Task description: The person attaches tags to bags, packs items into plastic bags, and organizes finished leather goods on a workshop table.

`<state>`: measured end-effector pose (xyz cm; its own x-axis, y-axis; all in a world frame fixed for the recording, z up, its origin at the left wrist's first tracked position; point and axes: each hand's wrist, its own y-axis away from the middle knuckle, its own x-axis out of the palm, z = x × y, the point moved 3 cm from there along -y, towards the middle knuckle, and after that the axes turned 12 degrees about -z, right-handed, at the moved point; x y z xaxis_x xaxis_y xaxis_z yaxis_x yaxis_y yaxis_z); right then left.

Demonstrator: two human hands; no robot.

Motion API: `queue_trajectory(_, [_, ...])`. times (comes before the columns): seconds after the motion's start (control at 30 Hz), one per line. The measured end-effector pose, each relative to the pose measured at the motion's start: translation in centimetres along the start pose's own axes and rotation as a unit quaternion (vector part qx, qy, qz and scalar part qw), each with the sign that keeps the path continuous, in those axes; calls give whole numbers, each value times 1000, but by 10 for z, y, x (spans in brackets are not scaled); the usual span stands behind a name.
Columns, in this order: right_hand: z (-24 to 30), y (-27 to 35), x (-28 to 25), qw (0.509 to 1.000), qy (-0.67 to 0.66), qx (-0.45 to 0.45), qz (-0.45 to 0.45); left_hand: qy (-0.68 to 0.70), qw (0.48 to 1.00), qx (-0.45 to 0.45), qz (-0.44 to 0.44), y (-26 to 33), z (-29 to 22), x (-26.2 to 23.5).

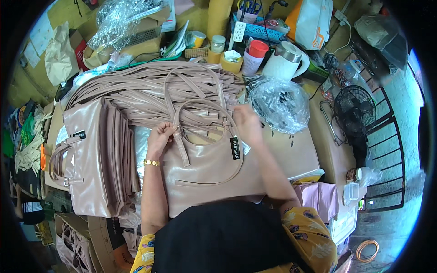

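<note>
Tan table (296,157), mostly covered. Left: stack of bags (93,159). Back: wide heap of straps (136,84). Front middle: one bag (205,159) flat, handle over the heap. Right rear: clear plastic (280,107), white kettle (276,67) and purple cup (251,64) behind it.

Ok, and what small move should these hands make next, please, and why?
I would perhaps let the right hand pick up the loose strap end: it lies free across the front of the bag, while the left hand holds the buckled strap. The right hand is blurred, so what it touches is unclear.
</note>
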<state>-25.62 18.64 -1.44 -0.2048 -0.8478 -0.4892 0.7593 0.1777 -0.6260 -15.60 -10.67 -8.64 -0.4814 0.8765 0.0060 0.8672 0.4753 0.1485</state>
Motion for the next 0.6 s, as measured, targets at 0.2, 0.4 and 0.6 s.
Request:
queue_trajectory(0.2, [-120,-17,-4,962,261,-38,73,79,988,35,126,1,-14,10])
queue_trajectory(0.4, [-34,-38,-33,998,64,20,-17,-139,971,168,99,44,-30,6])
queue_trajectory(0.6, [50,35,26,918,-187,177,301,-137,959,247,25,28,-18,5])
